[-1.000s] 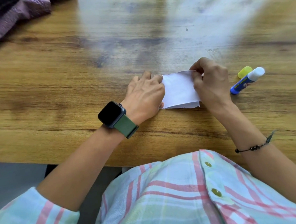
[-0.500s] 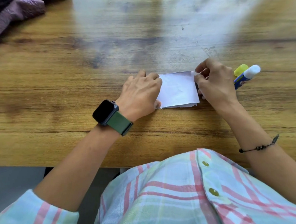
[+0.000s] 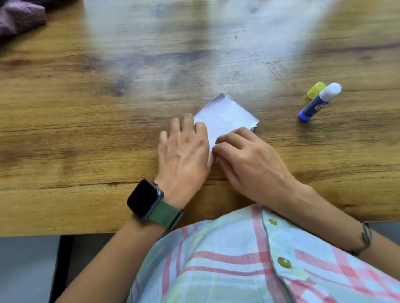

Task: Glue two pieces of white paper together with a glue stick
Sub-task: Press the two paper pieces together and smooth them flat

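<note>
A small stack of white paper lies turned at an angle on the wooden table. My left hand lies flat with its fingers on the paper's left edge. My right hand has its fingers curled over the near corner of the paper, pressing or pinching it; the corner itself is hidden. Off to the right, apart from both hands, lies the blue glue stick, uncapped with its white tip bare. Its yellow cap rests beside it.
A purple cloth is bunched at the table's far left corner. The table's near edge runs just past my wrists. My left wrist carries a black watch on a green strap.
The paper has rotated from square to diagonal. My right hand has moved from the paper's right edge to its near corner, away from the glue stick. My left hand stays on the left edge.
</note>
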